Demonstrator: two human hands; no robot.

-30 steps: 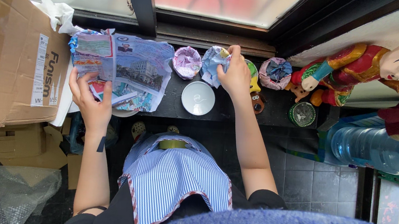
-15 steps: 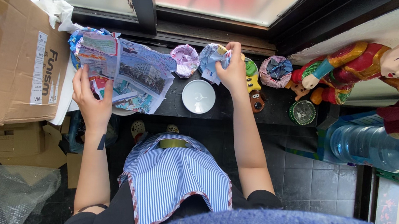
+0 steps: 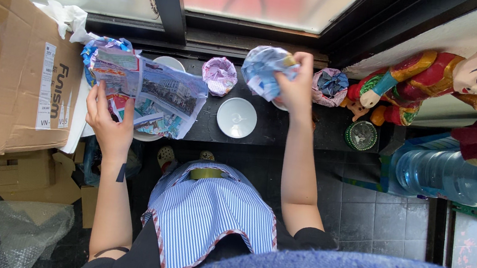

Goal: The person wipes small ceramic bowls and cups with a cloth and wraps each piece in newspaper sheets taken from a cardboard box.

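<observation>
Nearest the body: striped apron, both arms reaching forward over a dark counter.

Left hand flat on a sheet of printed paper, fingers spread and pressing its near-left edge, not clenched. The sheet's long axis runs left-right; it covers part of a white plate showing at its near edge. Cardboard box just left of that hand.

White saucer sits bare between the two hands, nearer the right arm, a little nearer the body than the right hand.

Right hand raised, fingers closed around a paper-wrapped bundle, held above the far edge of the counter. The bundle lies to the left of that hand, well apart from the left hand.

Far row by the window: pink-wrapped bundle left of the held one, another wrapped bundle just right of the hand. Painted figure further right.
</observation>
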